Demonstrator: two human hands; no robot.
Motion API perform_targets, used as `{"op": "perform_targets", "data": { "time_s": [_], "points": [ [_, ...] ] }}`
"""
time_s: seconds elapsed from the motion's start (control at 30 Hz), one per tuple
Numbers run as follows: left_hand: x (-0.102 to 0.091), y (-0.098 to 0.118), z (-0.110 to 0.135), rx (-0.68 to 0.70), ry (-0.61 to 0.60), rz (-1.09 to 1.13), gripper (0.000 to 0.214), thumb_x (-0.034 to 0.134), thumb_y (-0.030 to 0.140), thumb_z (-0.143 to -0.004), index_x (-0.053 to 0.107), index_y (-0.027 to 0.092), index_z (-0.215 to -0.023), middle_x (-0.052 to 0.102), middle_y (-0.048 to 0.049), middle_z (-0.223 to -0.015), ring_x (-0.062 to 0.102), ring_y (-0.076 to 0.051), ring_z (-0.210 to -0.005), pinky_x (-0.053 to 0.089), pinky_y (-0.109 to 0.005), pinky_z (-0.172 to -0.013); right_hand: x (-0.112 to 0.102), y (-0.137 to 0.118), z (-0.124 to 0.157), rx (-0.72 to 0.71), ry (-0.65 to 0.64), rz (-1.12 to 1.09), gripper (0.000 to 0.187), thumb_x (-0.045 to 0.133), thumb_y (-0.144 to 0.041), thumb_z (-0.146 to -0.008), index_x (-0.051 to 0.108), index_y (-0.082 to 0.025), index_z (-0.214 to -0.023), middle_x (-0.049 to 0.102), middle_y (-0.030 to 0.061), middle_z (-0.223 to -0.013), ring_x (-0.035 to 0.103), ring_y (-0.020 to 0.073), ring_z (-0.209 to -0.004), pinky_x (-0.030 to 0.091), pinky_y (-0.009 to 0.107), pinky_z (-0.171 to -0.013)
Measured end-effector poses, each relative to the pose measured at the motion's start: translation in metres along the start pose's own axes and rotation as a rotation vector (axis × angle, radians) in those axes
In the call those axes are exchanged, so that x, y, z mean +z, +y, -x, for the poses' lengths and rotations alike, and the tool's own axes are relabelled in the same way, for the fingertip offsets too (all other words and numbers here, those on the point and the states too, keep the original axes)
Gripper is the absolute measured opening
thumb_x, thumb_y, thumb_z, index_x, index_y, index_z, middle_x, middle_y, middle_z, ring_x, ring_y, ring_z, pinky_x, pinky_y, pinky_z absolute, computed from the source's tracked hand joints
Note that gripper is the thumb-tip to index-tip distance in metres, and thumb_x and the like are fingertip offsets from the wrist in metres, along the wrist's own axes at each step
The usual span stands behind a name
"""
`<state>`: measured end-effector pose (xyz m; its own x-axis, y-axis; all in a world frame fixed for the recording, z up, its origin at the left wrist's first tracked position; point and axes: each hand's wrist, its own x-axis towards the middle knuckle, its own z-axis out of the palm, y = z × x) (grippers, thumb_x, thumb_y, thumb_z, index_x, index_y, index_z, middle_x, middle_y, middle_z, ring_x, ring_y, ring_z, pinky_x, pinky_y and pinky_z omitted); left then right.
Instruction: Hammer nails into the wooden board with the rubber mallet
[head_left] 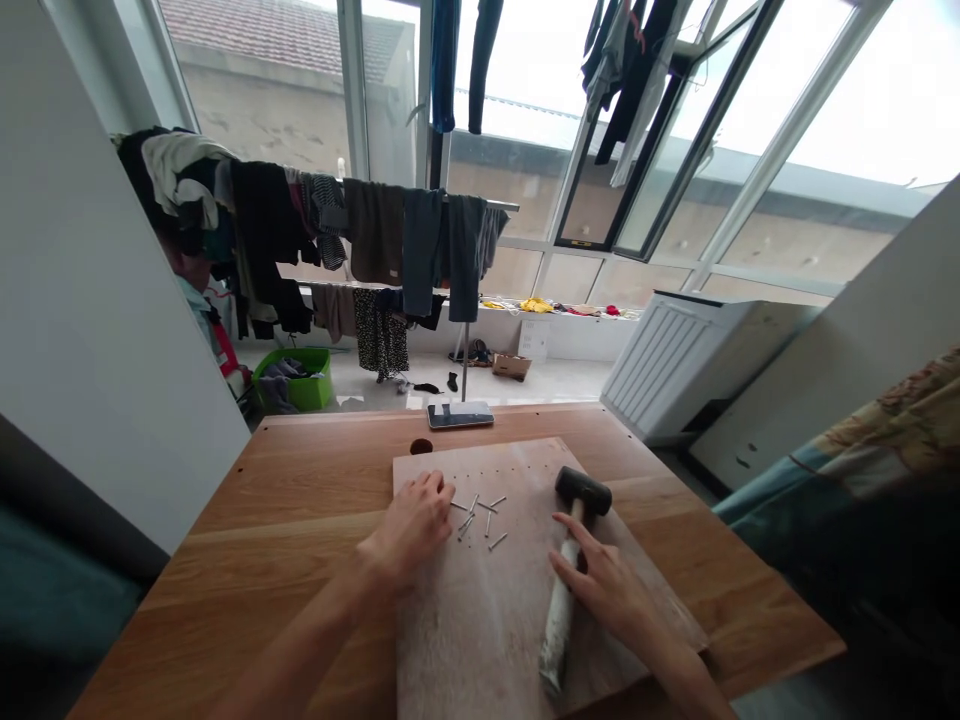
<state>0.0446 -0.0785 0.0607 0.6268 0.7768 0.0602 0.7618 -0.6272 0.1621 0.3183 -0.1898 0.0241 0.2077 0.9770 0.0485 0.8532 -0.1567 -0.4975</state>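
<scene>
A pale wooden board (480,610) lies on the table, with a small pile of loose nails (489,522) near its far half. My left hand (421,515) rests at the board's left edge beside the pile. Its fingers are curled together, and one nail lies right at the fingertips; whatever is between them is hidden. A black-headed mallet (559,620) with a worn, whitish handle lies on the board's right side, its head pointing away from me. Over the upper handle is my right hand (607,590), index finger and thumb stretched apart and touching or nearly touching it.
The wooden table (300,520) extends around the board. A phone (460,415) lies at its far edge, near a round hole (421,447). Beyond stand a laundry rack (420,240), a green basket (311,385) and a white appliance (675,350). A curtain (840,470) hangs at right.
</scene>
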Motion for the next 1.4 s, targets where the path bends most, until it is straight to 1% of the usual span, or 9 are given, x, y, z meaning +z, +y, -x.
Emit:
{"op": "perform_targets", "data": {
  "time_s": [0.13,0.27,0.43,0.57,0.73,0.83,0.97,1.2,1.4],
  "points": [
    [-0.006,-0.001,-0.025,0.092,-0.126,-0.010,0.016,0.054,0.010,-0.077,0.066,0.015,-0.087,0.062,-0.0112,-0.104,0.061,-0.023,-0.095,0.048,-0.033,-0.081,-0.009,0.008,-0.003,0.186,0.000,-0.284,0.071,0.054,-0.036,-0.077,0.041,-0.020,-0.144,0.069,0.0039,-0.083,0.069,0.0255,-0.077,0.054,0.038,-0.077],
    [-0.008,-0.005,-0.032,0.149,-0.181,-0.017,0.011,0.053,0.010,-0.075,0.063,0.016,-0.076,0.062,-0.0088,-0.095,0.062,-0.021,-0.082,0.047,-0.030,-0.072,-0.018,0.025,0.006,0.306,-0.051,-0.731,0.087,0.053,-0.046,-0.077,0.015,-0.020,-0.151,0.067,0.0025,-0.090,0.067,0.0205,-0.061,0.049,0.029,-0.045],
    [-0.004,-0.008,-0.023,0.101,-0.084,0.159,0.011,0.052,0.015,-0.080,0.061,0.017,-0.086,0.063,-0.0072,-0.096,0.063,-0.021,-0.084,0.047,-0.031,-0.075,-0.019,0.029,0.010,0.258,-0.057,-0.696,0.079,0.062,-0.053,-0.075,0.036,-0.018,-0.141,0.068,0.0014,-0.086,0.064,0.0180,-0.058,0.051,0.029,-0.049],
    [0.003,0.014,-0.005,-0.041,-0.002,0.691,0.027,0.050,0.041,-0.093,0.059,0.016,-0.099,0.065,-0.0055,-0.085,0.063,-0.019,-0.077,0.050,-0.031,-0.072,-0.002,-0.009,0.010,0.192,0.108,-0.656,0.075,0.061,-0.052,-0.082,0.040,-0.014,-0.143,0.071,0.0022,-0.080,0.069,0.0223,-0.073,0.056,0.032,-0.067],
    [0.011,0.053,0.039,-0.136,-0.285,1.558,0.067,0.060,0.060,-0.086,0.040,0.022,-0.137,0.062,-0.0112,-0.114,0.068,-0.020,-0.085,0.057,-0.030,-0.063,0.027,-0.081,0.022,-0.255,0.097,-0.631,0.068,0.057,-0.044,-0.094,0.030,-0.025,-0.153,0.068,0.0111,-0.124,0.070,0.0228,-0.099,0.060,0.032,-0.078],
    [0.006,0.052,0.068,-0.312,-0.211,1.729,0.067,0.073,0.052,-0.080,0.044,0.024,-0.134,0.061,-0.0056,-0.104,0.061,-0.009,-0.056,0.046,-0.018,-0.041,0.034,-0.100,0.018,-0.562,0.155,-0.437,0.041,0.051,-0.029,-0.098,0.048,-0.028,-0.140,0.069,0.0086,-0.117,0.068,0.0210,-0.103,0.058,0.032,-0.085],
    [-0.006,0.023,0.097,-0.467,0.013,1.695,0.058,0.072,0.049,-0.080,0.048,0.025,-0.128,0.061,-0.0025,-0.099,0.043,0.000,-0.038,0.029,-0.013,-0.030,0.034,-0.099,-0.017,-0.566,0.264,-0.297,0.018,0.046,-0.018,-0.099,0.063,-0.021,-0.104,0.068,0.0040,-0.088,0.066,0.0169,-0.080,0.054,0.029,-0.076],
    [0.000,-0.021,0.136,-0.626,0.175,1.214,0.054,0.057,0.062,-0.085,0.045,0.027,-0.124,0.042,0.0106,-0.055,0.033,-0.006,-0.034,0.025,-0.014,-0.031,0.031,-0.130,-0.082,-0.750,-0.223,0.097,0.025,0.059,0.000,-0.077,0.067,-0.019,-0.091,0.067,0.0077,-0.094,0.063,0.0203,-0.090,0.048,0.028,-0.078],
    [0.004,-0.040,0.156,-0.633,0.323,0.956,0.054,0.057,0.064,-0.082,0.055,0.026,-0.120,0.048,0.0068,-0.056,0.044,-0.011,-0.039,0.038,-0.019,-0.035,0.048,-0.147,-0.115,-0.724,-0.323,0.042,0.022,0.065,0.003,-0.060,0.063,-0.019,-0.064,0.062,0.0022,-0.064,0.058,0.0157,-0.062,0.041,0.024,-0.060]
  ]
}}
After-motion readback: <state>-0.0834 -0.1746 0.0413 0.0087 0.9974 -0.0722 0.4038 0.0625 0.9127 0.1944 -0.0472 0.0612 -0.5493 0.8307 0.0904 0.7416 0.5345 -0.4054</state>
